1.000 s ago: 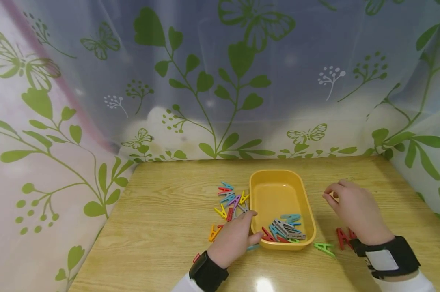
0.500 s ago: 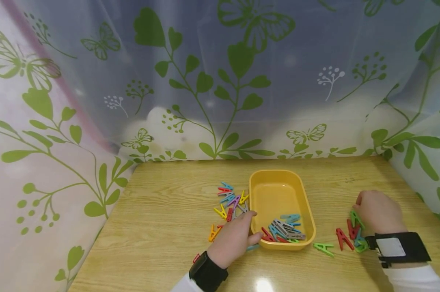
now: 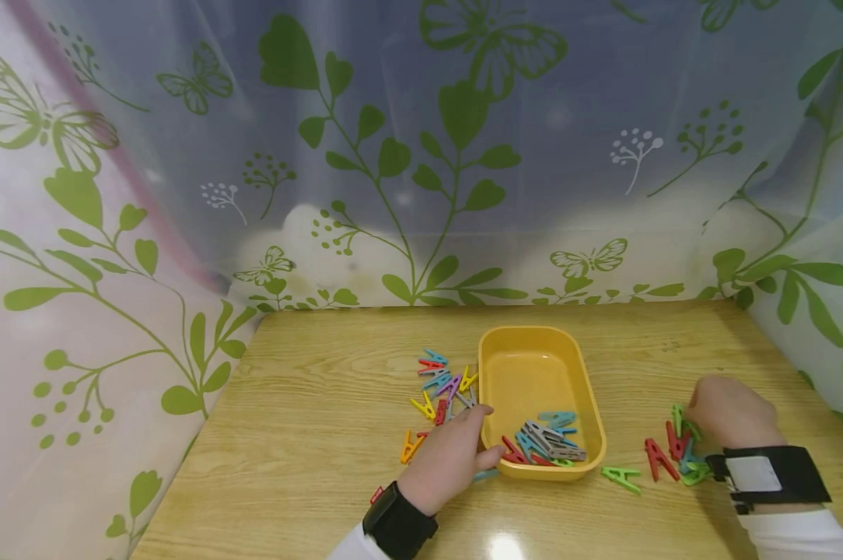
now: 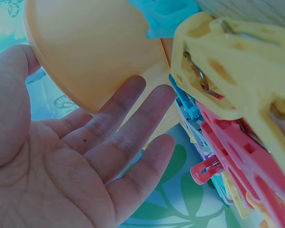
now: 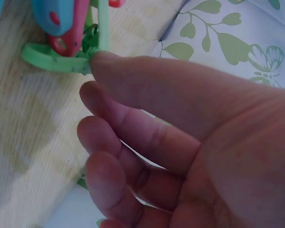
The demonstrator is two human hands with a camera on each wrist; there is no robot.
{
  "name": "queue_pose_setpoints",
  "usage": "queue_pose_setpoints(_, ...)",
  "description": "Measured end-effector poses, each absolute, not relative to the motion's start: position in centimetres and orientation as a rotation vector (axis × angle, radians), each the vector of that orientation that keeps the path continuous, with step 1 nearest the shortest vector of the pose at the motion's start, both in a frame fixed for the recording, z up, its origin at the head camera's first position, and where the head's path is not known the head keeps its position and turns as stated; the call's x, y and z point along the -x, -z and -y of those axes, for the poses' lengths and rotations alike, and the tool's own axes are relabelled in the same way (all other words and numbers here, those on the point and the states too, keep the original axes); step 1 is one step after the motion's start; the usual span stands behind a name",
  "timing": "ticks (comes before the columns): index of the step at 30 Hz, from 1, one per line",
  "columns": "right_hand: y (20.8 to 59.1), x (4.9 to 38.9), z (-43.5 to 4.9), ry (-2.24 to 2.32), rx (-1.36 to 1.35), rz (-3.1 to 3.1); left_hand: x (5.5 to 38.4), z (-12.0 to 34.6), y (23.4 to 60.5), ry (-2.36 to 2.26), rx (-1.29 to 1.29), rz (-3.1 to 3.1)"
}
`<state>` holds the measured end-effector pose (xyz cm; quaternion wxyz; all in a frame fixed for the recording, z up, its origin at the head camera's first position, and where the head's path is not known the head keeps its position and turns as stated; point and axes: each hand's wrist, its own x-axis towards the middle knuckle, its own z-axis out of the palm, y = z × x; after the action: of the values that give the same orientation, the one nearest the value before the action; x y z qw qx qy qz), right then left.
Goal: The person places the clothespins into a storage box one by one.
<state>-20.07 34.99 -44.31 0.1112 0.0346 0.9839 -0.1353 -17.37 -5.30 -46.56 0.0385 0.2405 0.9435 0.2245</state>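
Observation:
My left hand point(image 3: 444, 459) rests at the near left wall of the yellow plastic bin point(image 3: 529, 340), its thumb at the rim and its fingers loosely extended in the left wrist view. Red, blue, grey and green clothespins point(image 3: 549, 439) lie inside the bin's near end. To the right of the bin, my right hand point(image 3: 735, 412) bends over a small heap of clothespins. Its thumb and index fingertips pinch the end of a green clothespin point(image 5: 61, 61) in the right wrist view; the other fingers are curled. Red clothespins point(image 3: 661, 459) and a blue one point(image 3: 687, 455) lie beside it.
Several mixed clothespins point(image 3: 435, 379) are scattered left of the bin, partly hidden by the left hand. One green clothespin point(image 3: 621, 478) lies alone off the bin's near right corner. A patterned curtain point(image 3: 421, 194) borders the wooden table point(image 3: 309, 404) at the back and sides.
My right hand has moved from near the bin's right side rightward and nearer to me, down to the clothespin heap. The green clothespin there has turned slightly. My left hand and the bin have stayed put.

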Motion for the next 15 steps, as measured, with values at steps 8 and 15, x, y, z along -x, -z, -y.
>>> queue_pose_setpoints(8,43.98,20.29,-34.93,0.345,-0.111,-2.801,17.39,5.34,46.57,-0.699,-0.735,-2.891)
queue_pose_setpoints(15,44.23,20.37,-35.07,0.351,-0.120,-2.795,17.39,5.31,46.54,-0.695,-0.728,-2.892)
